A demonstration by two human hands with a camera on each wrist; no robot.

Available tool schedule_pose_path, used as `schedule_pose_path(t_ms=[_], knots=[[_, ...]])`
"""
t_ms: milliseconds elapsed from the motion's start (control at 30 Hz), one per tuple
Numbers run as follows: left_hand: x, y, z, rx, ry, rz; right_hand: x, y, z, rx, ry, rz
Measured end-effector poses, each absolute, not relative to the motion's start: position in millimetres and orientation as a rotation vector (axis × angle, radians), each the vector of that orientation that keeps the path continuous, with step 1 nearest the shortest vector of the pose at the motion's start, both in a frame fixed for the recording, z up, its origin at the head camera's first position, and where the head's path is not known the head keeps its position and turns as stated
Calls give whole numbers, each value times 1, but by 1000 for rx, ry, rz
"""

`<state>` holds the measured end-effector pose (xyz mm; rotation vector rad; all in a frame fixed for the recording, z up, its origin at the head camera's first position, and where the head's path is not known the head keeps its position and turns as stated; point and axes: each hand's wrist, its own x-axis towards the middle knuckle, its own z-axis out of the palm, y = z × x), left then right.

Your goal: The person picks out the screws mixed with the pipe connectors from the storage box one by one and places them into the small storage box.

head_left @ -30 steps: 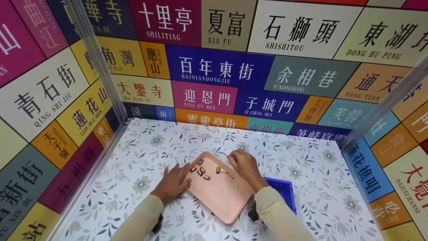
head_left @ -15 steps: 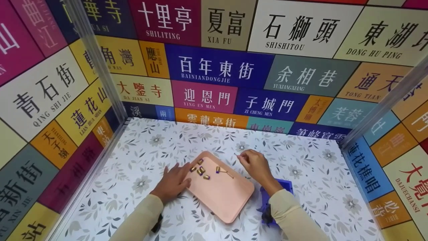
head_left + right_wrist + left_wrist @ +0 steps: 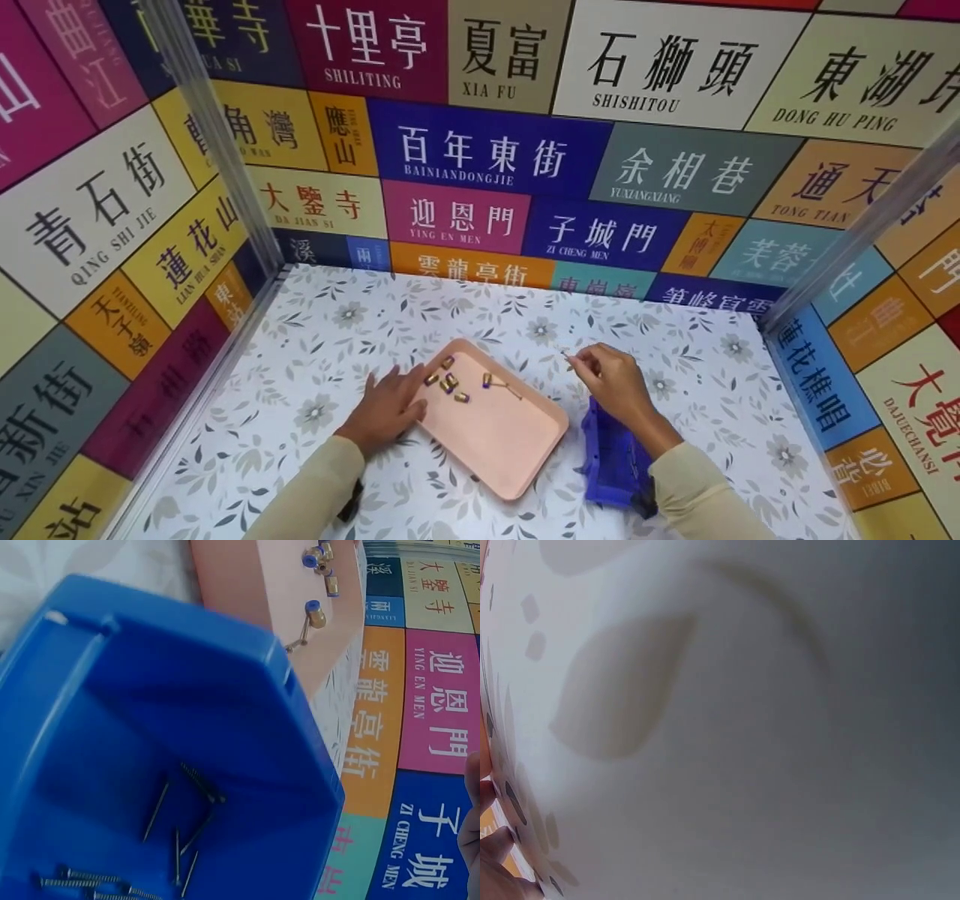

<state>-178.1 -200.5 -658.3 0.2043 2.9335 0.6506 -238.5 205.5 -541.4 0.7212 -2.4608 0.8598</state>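
My right hand (image 3: 611,381) pinches a small thin screw (image 3: 566,355) between thumb and fingertips, above the table and beyond the blue bin (image 3: 606,469). In the right wrist view only an edge of that hand (image 3: 471,836) shows. My left hand (image 3: 384,409) rests at the left rim of the pink tray (image 3: 491,450), fingers spread and relaxed. Several brass fittings with blue collars (image 3: 448,384) lie at the tray's far end. Another fitting (image 3: 316,614) sits beside loose screws (image 3: 303,636) in the tray.
Inside the bin lie several screws (image 3: 94,879). It stands right of the tray on a floral tabletop (image 3: 315,412). Sign-covered panels (image 3: 491,146) enclose the back and both sides.
My right hand has moved right, away from the tray to above the bin's far end, with the screw still pinched. The bin shifted slightly. My left hand has stayed put.
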Motion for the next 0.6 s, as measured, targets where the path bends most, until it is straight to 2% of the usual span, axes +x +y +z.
schedule_pose_path(t_ms=[600], knots=[[-179,-202,-660,260,2972,615,-210,259,-545,749,-2417,764]])
